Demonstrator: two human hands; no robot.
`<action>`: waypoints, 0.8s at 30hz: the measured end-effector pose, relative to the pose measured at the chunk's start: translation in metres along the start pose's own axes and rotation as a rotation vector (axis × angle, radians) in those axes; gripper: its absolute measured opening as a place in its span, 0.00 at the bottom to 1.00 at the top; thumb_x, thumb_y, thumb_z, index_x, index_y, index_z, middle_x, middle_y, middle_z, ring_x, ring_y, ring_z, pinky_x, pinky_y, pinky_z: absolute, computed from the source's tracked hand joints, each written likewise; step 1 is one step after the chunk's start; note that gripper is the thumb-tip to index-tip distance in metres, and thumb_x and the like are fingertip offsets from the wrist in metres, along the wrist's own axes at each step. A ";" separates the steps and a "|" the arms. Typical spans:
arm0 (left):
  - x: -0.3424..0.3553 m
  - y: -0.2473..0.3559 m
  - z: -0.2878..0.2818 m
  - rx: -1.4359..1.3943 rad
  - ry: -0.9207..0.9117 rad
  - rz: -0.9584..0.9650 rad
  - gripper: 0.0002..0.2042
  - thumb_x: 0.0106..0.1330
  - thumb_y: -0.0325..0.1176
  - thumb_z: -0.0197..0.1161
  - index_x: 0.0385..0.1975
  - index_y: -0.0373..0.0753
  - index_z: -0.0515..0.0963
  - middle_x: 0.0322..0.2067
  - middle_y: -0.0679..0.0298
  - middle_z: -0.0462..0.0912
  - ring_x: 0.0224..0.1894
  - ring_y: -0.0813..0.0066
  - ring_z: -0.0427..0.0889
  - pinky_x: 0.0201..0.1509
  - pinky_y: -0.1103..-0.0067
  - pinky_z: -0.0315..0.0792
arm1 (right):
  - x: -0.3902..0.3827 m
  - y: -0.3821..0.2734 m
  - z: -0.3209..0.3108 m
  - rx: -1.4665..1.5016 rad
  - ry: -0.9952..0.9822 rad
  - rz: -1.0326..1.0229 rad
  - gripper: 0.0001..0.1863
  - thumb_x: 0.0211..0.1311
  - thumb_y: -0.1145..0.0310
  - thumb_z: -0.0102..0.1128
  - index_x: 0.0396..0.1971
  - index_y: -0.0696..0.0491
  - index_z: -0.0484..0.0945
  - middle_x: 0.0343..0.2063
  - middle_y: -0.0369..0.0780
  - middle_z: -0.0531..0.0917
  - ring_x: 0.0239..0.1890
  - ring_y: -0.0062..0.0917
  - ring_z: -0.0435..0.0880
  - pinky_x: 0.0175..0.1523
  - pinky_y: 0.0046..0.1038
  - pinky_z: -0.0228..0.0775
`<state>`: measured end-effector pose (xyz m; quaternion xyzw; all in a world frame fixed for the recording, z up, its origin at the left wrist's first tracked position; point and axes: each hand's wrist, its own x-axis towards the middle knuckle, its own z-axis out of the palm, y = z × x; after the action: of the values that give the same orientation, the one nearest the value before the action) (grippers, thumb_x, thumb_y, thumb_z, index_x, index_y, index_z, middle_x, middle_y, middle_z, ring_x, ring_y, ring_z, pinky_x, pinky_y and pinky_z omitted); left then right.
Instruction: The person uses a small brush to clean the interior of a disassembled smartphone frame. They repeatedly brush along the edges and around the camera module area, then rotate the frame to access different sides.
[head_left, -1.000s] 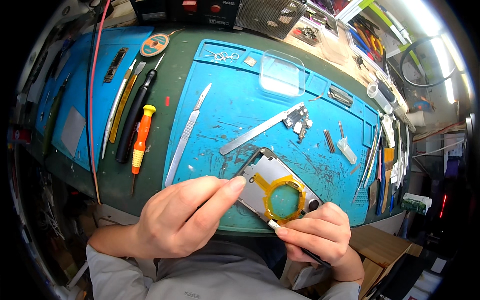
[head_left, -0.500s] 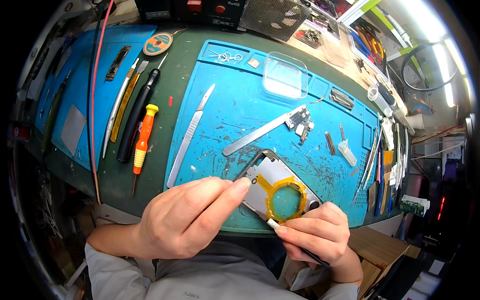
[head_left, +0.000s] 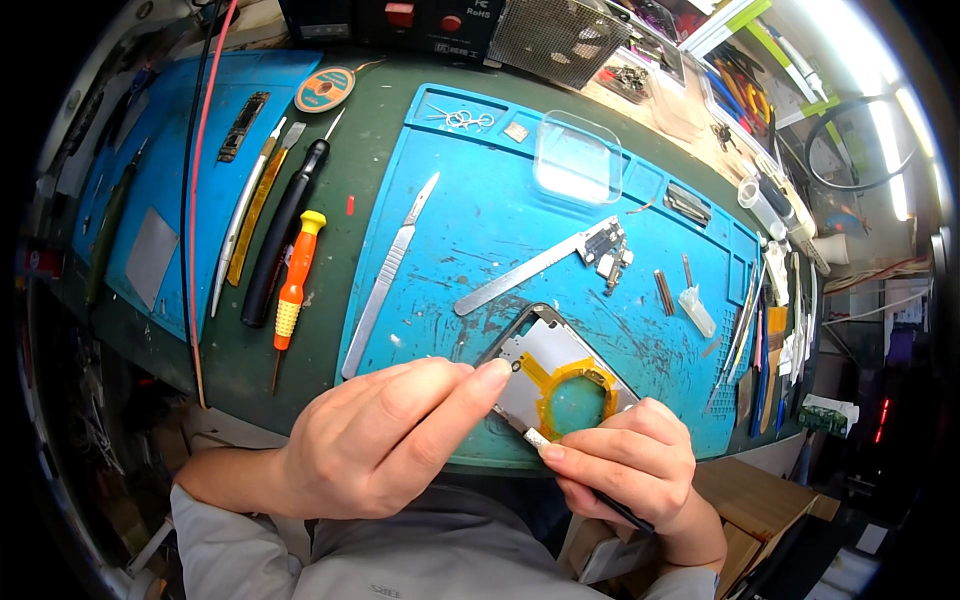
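Observation:
A grey phone mid-frame with a dark rim is tilted at an angle by the near edge of the blue mat. Yellow tape rings a large round opening in it, through which a teal surface shows. At the frame's left edge, my left hand is closed, the nail of one digit over the rim; its other fingertips are hidden. My right hand pinches a slim tool with a black handle. A whitish tip pokes out from those fingers and meets the frame's near edge.
Beyond the frame, a flat metal strip lies against small circuit parts. A scalpel is on the mat's left side. Further left are an orange screwdriver and a black-handled tool. A clear plastic box stands toward the back.
The whitish tip has shifted left along the frame's near edge, together with my right hand. My left hand stays at the frame's left edge. The whole view has shifted slightly.

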<state>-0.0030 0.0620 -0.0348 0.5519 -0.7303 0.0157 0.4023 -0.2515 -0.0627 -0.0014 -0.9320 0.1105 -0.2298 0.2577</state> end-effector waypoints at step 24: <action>-0.002 0.001 0.000 -0.041 0.003 -0.027 0.26 0.60 0.10 0.69 0.62 0.27 0.80 0.47 0.54 0.87 0.41 0.64 0.90 0.41 0.76 0.86 | 0.006 0.000 0.003 0.022 -0.004 0.009 0.21 0.50 0.73 0.81 0.48 0.50 0.93 0.40 0.30 0.92 0.30 0.20 0.81 0.34 0.24 0.70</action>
<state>-0.0032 0.0636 -0.0353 0.5534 -0.7223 -0.0037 0.4147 -0.2450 -0.0635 -0.0012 -0.9290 0.1116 -0.2280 0.2693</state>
